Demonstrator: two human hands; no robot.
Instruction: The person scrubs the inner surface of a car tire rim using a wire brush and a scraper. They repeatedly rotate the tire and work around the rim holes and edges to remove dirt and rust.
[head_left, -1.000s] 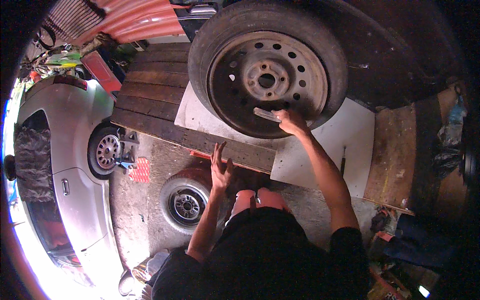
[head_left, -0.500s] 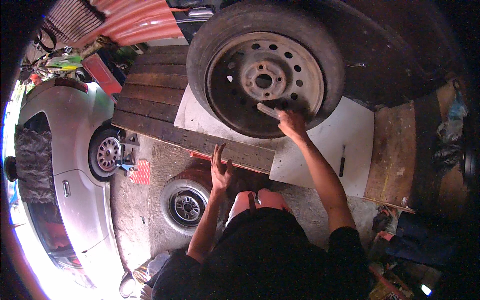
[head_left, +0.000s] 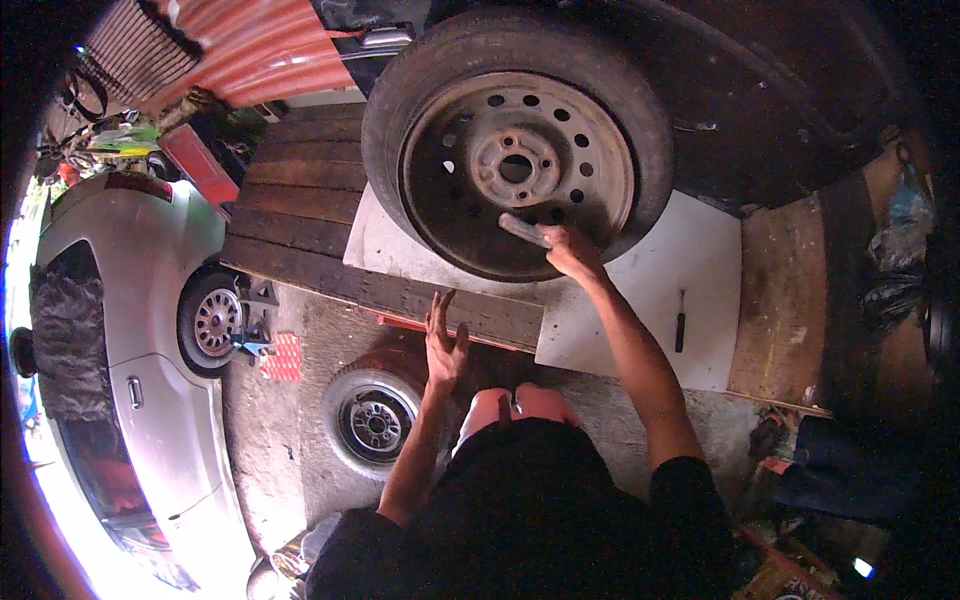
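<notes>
A large car wheel, a dusty steel rim inside a black tyre, is propped up on a white board over a wooden bench. My right hand is closed around a flat, pale, bar-like tool, whose exact kind I cannot make out. The tool's end lies over the rim's lower inner face, below the hub; whether it touches the metal is unclear. My left hand is raised with fingers apart and nothing in it, just in front of the bench's near edge.
A screwdriver-like tool with a dark handle lies on the board's right side. Another wheel lies on the floor below my left hand. A silver car stands at left, and dark bodywork rises behind the bench.
The view has shifted slightly, so the wheel appears a little lower and further left. My right hand stays with the tool at the lower rim; my left hand remains raised with fingers apart.
</notes>
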